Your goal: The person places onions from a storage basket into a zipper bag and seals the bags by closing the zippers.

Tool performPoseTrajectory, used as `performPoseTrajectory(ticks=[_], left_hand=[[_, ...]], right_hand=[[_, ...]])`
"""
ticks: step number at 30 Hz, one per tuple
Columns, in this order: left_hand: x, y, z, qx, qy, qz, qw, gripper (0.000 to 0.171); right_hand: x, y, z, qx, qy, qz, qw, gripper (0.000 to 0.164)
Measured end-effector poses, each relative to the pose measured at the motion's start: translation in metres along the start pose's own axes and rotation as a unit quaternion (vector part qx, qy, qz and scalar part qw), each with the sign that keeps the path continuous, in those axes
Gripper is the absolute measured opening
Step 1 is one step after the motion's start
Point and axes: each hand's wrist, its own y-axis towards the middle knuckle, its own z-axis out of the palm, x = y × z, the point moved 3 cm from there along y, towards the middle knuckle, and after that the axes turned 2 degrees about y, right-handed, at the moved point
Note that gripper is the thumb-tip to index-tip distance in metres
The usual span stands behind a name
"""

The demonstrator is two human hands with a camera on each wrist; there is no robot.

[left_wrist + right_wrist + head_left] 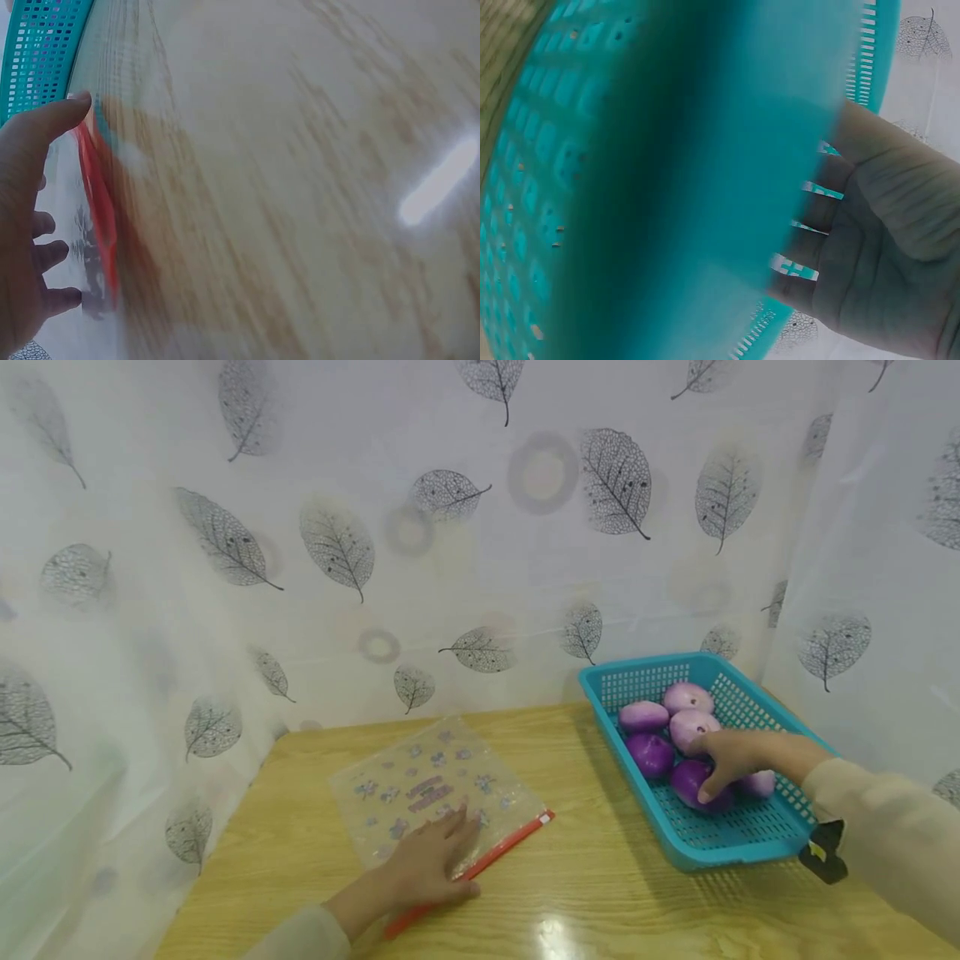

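A clear zip bag printed with small flowers lies flat on the table, its red slider strip facing the front right. My left hand rests on the bag by that strip, fingers spread. Several peeled red onions, some pale and some dark purple, lie in a blue plastic basket. My right hand reaches into the basket over a dark purple onion, thumb and fingers apart, beside a pale onion. In the right wrist view, the basket rim hides the fingertips of the right hand.
The wooden table backs onto a white leaf-printed curtain, which also hangs at both sides. The basket's raised rim stands at the table's right. A dark wrist device on the right sleeve is close to the basket's near corner.
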Motion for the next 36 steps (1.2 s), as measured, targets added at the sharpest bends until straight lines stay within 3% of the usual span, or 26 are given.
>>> performPoseTrajectory(ticks=[17,30,33,36], left_hand=[[-0.001,0.001,0.003,0.033,0.024,0.001,0.9992,0.072],[0.0,0.001,-0.004,0.065,-0.033,-0.005,0.9973,0.055],[-0.002,0.002,-0.004,0.063,-0.001,0.003,0.998,0.049],[-0.006,0.004,-0.002,0.05,0.082,0.022,0.9951,0.043]], right_hand=[[-0.003,0.002,0.016,-0.004,0.009,0.011,1.0,0.081],[-0.002,0.006,0.021,-0.019,-0.002,0.011,1.0,0.078],[-0.001,0.007,0.021,-0.016,0.002,0.01,1.0,0.077],[-0.001,0.008,0.023,-0.015,0.005,0.001,1.0,0.077]])
